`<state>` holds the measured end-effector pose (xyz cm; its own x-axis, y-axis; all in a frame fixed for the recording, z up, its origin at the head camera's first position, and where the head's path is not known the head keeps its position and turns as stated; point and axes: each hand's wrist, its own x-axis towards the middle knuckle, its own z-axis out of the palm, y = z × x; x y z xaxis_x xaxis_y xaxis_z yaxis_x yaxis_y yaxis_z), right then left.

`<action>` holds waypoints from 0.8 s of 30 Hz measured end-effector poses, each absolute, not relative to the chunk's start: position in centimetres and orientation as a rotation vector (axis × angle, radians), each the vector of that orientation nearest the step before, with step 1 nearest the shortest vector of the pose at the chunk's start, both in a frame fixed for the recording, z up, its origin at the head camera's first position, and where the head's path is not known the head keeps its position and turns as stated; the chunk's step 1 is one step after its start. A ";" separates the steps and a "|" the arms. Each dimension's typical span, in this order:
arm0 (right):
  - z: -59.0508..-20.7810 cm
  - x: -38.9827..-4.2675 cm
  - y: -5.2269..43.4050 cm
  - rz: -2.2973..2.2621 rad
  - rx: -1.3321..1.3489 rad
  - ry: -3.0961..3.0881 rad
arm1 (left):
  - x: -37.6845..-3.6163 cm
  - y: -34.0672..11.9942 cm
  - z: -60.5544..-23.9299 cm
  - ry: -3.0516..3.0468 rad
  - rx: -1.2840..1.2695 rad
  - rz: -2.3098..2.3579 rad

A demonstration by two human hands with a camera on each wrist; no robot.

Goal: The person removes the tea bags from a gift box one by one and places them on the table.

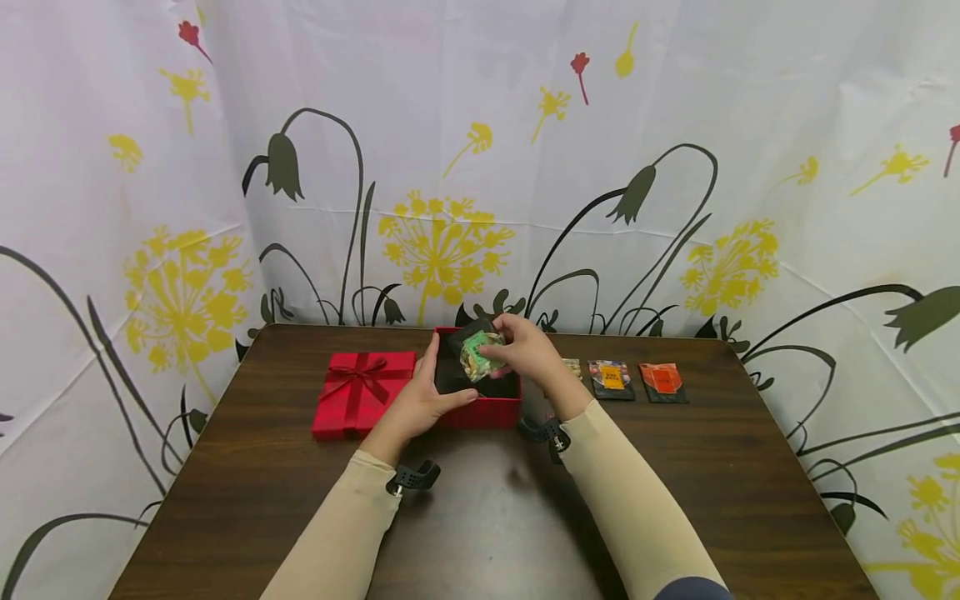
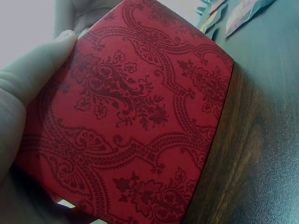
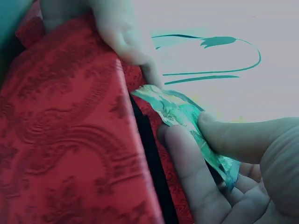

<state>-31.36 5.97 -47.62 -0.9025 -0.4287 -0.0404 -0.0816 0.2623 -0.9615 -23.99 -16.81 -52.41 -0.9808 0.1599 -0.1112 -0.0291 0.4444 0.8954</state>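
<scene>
An open red box (image 1: 480,412) with a dark lining stands mid-table; its patterned red wall (image 2: 140,116) fills the left wrist view. My left hand (image 1: 427,398) grips the box's front left corner, thumb on the front wall. Over the box opening my right hand (image 1: 517,350) pinches a small green-and-yellow snack packet (image 1: 477,353) between thumb and fingers. The right wrist view shows that packet (image 3: 187,121) above the box's red wall (image 3: 70,140).
The red lid with a ribbon bow (image 1: 362,392) lies left of the box. Right of the box lie three flat packets: one partly hidden (image 1: 572,367), a dark one with an orange label (image 1: 611,378) and an orange one (image 1: 663,381). A flower-printed curtain (image 1: 480,167) surrounds the brown table (image 1: 480,517).
</scene>
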 end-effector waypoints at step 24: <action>-49.0 -26.5 10.4 -1.966 -0.393 2.193 | -24.0 -16.8 -52.5 2.531 0.103 1.561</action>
